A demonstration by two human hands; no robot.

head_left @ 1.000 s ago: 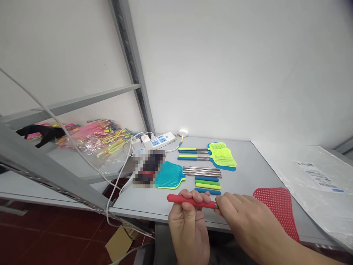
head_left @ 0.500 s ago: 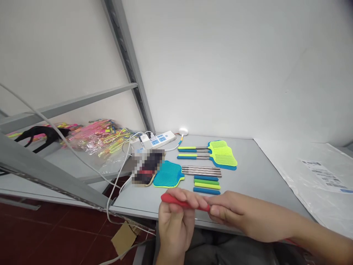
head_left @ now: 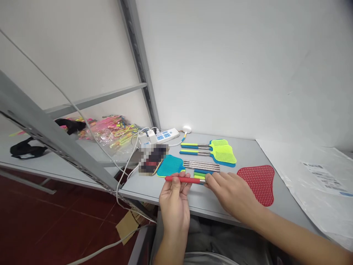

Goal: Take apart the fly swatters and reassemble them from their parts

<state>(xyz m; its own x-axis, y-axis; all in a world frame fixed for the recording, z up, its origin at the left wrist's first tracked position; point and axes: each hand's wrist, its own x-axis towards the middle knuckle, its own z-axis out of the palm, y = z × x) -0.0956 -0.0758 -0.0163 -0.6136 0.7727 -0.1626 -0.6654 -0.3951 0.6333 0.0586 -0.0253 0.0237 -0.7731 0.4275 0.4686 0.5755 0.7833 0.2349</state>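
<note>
Both my hands hold a red fly swatter [head_left: 190, 180] level above the table's front part. My left hand [head_left: 175, 202] pinches its red grip between thumb and fingers. My right hand [head_left: 231, 193] is closed around the metal shaft, hiding most of it; the red mesh head [head_left: 259, 184] shows past that hand. Just behind lie several loose coloured grips [head_left: 199, 176], partly covered by my hands, and a row of metal rods [head_left: 201, 166]. Left of the rods is a turquoise swatter head [head_left: 169, 166] over a yellow-green one. Farther back lie several assembled yellow-green and blue fly swatters [head_left: 224, 152].
A white power strip [head_left: 169, 135] with plugs and cables stands by the wall, a pixelated phone-like object [head_left: 152, 160] before it. White plastic sheeting [head_left: 300, 184] with a label covers the right side. Left, behind a metal shelf post [head_left: 68, 136], lies a clear bag of colourful cords [head_left: 106, 129].
The red swatter has moved forward over the table, and its head and a bit of metal shaft now show. My right hand has turned palm down. The view has shifted slightly.
</note>
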